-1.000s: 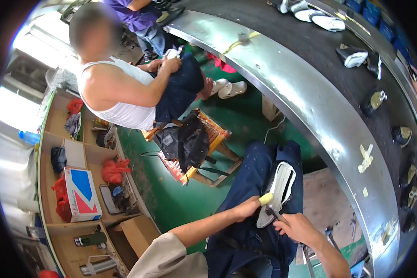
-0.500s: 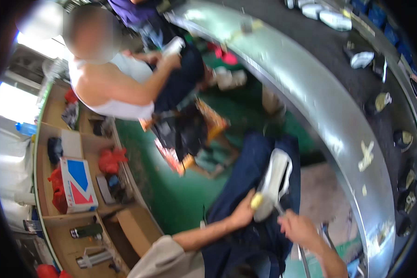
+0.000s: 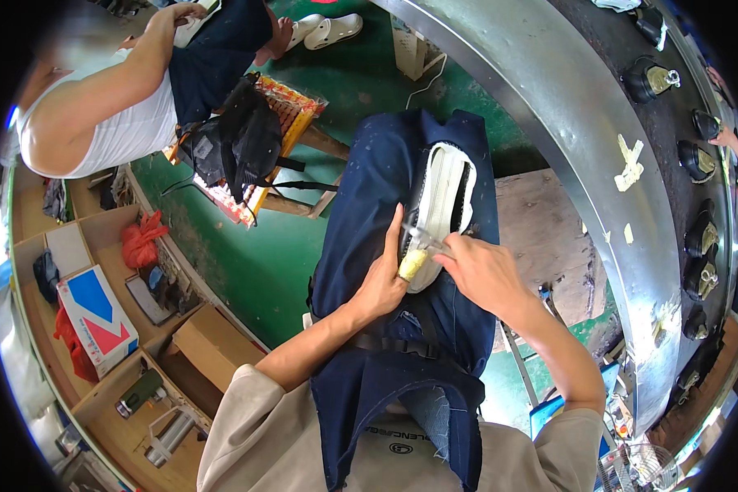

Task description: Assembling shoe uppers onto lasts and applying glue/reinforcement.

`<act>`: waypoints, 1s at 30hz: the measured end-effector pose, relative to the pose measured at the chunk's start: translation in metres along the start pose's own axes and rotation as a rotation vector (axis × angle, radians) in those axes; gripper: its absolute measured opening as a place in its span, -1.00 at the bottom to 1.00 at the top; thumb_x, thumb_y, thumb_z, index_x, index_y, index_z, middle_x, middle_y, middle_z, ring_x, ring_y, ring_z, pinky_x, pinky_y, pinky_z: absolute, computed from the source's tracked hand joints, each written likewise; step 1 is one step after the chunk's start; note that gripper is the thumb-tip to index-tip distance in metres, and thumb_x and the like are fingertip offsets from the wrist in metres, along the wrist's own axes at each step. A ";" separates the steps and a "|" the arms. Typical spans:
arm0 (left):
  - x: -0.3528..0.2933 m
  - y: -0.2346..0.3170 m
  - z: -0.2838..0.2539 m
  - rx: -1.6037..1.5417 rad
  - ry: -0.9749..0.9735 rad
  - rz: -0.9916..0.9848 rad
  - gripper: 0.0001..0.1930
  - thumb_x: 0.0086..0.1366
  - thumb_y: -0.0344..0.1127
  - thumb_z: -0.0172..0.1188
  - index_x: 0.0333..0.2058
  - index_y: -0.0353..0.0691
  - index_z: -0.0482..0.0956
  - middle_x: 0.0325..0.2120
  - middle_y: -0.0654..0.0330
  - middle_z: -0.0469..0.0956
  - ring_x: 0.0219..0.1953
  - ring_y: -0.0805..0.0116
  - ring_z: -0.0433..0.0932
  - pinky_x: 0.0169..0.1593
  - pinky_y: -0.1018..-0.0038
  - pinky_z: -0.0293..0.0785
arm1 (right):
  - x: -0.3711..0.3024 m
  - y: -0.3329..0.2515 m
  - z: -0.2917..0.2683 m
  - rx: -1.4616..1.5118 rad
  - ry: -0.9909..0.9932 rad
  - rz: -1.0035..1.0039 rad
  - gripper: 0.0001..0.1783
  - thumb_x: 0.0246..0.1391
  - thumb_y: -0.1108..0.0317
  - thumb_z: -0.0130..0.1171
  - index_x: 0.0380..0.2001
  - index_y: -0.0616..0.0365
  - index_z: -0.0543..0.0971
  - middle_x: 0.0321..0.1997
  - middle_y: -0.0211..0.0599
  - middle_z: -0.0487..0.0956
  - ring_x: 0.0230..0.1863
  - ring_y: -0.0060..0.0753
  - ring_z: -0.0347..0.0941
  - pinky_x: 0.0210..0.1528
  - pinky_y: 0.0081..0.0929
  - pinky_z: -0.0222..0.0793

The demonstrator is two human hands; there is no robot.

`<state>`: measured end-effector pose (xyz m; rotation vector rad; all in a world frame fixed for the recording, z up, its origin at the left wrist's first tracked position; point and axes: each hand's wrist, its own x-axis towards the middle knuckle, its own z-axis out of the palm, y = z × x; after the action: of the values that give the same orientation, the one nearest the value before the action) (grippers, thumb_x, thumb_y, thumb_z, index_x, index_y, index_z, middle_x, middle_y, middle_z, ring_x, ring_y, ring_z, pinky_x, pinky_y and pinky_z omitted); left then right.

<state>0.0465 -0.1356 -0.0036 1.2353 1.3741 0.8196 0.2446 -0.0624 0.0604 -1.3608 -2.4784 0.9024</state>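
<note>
A shoe with a pale underside and a dark edge lies bottom up across my lap, over a navy apron. My left hand grips its near left side, the index finger stretched along the edge. The left thumb, wrapped in yellow tape, presses on the near part of the underside. In my right hand is a slim metal tool, its tip over the shoe beside the left fingers. The fist hides its handle, so I cannot tell its exact kind.
At the right curves a metal-edged bench with a dark belt carrying several shoes. A co-worker sits far left, near a stool bearing a black bag. Wooden shelving with a box stands left.
My view has swung down and right, so the co-worker appears farther left. My hands and the shoe show higher in the picture; the tool has come across toward my left hand.
</note>
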 end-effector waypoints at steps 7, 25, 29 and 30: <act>0.073 0.004 -0.019 0.036 0.161 0.046 -0.49 0.44 -0.58 -0.07 0.35 -0.25 0.40 0.09 0.02 0.47 0.15 0.16 0.44 0.35 0.39 0.25 | 0.020 0.032 -0.039 0.245 -0.160 0.181 -0.63 0.40 0.11 0.09 -0.35 0.21 0.47 -0.54 0.03 0.58 -0.42 0.22 0.59 -0.40 0.02 0.44; 0.139 0.001 0.005 -0.351 -0.099 -0.077 -0.31 0.51 -0.49 -0.05 0.54 -0.08 -0.04 0.50 0.06 0.06 0.51 0.20 0.05 0.52 0.36 -0.09 | 0.045 0.065 -0.002 1.012 -0.138 0.594 -0.64 0.40 0.14 0.09 -0.13 0.30 0.50 -0.45 0.05 0.65 -0.35 0.15 0.63 -0.38 -0.08 0.54; 0.127 0.021 -0.010 -0.151 0.036 0.049 -0.29 0.45 -0.52 -0.01 0.51 -0.16 -0.01 0.45 -0.04 0.14 0.49 0.15 0.11 0.49 0.33 0.03 | 0.044 0.033 -0.030 0.260 0.107 0.217 -0.70 0.38 0.15 0.11 -0.10 0.20 0.49 -0.39 0.00 0.65 -0.37 0.10 0.62 -0.42 -0.07 0.47; 0.130 0.028 -0.024 -0.148 0.065 0.086 -0.29 0.42 -0.52 0.02 0.49 -0.25 0.01 0.46 -0.05 0.14 0.49 0.12 0.12 0.50 0.33 0.04 | 0.061 0.021 -0.035 0.199 0.242 0.087 -0.70 0.38 0.15 0.11 -0.12 0.20 0.48 -0.42 0.00 0.64 -0.42 0.15 0.60 -0.44 -0.03 0.44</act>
<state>0.0430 -0.0008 -0.0055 1.1679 1.2946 1.0107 0.2398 0.0105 0.0682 -1.4244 -2.1059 0.9138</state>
